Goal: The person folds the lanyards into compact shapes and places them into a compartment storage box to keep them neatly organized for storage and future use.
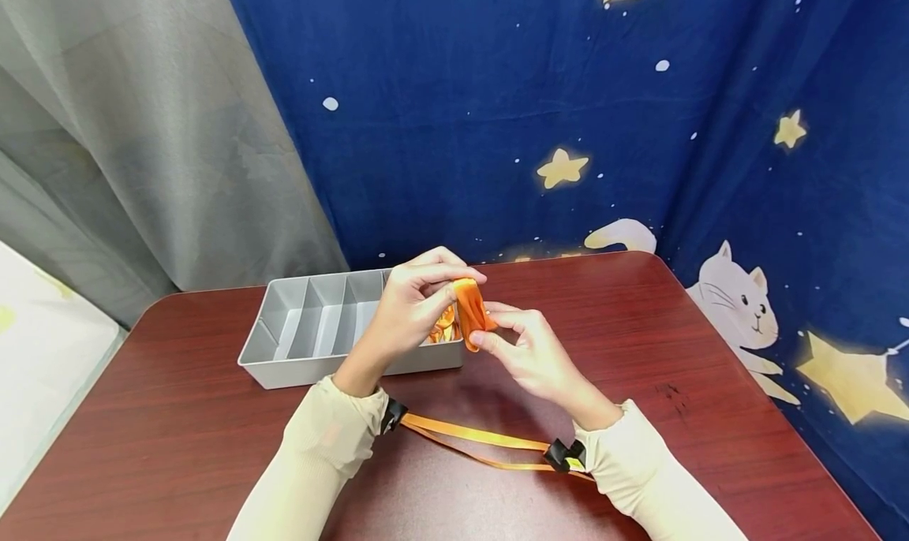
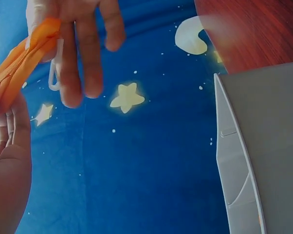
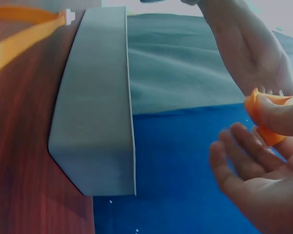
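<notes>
Both hands hold a folded orange strap up in the air above the tray's right end. My left hand pinches its upper end between thumb and fingers. My right hand pinches the lower part; in the left wrist view the other fingers of that hand stretch out straight. A small white loop-shaped piece shows beside the strap there. Behind the left hand, more orange folded material lies in the right compartment of the grey divided tray.
The tray's left compartments show bare grey bottoms. Another orange strap with black buckles runs between the two wrists above the reddish-brown table. Behind the table hang a blue star-patterned curtain and a grey curtain.
</notes>
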The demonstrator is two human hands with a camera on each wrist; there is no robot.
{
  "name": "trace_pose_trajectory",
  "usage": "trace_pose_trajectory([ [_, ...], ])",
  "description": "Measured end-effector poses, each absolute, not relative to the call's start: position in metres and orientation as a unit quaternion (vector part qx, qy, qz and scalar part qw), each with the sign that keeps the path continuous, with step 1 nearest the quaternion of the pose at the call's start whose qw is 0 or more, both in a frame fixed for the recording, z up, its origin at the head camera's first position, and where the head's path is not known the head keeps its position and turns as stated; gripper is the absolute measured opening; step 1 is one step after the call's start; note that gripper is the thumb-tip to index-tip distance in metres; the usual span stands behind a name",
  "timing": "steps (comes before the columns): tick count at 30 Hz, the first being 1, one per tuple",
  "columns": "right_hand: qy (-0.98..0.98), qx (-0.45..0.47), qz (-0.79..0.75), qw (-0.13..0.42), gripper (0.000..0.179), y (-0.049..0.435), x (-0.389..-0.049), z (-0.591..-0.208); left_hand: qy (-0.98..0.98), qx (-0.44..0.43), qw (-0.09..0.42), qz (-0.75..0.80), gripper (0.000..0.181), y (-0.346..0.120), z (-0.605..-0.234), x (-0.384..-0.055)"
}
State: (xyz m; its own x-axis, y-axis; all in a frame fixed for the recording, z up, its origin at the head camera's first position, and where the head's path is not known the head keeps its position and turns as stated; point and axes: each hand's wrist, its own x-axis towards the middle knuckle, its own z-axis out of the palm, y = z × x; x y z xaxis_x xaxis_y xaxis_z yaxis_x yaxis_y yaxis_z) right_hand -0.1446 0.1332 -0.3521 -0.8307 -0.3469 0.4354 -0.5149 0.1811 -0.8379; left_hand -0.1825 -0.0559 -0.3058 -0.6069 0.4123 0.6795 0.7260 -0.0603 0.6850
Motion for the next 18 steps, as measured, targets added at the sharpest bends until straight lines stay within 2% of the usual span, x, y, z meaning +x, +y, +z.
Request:
trace_pose_trajectory([
  [12, -0.734, 0.267, 0.619, 0.081, 0.014, 0.1284, -0.1407, -0.3562, -0.679, -0.413, 0.135, -0.591, 0.014, -0.0568, -0.3063, -0.1845],
  [18, -0.707, 0.273, 0.649, 0.061, 0.018, 0.1281, -0.1399, -0.3569, -0.682, -0.415, 0.132, -0.587, 0.014, -0.0566, -0.3069, -0.1843],
])
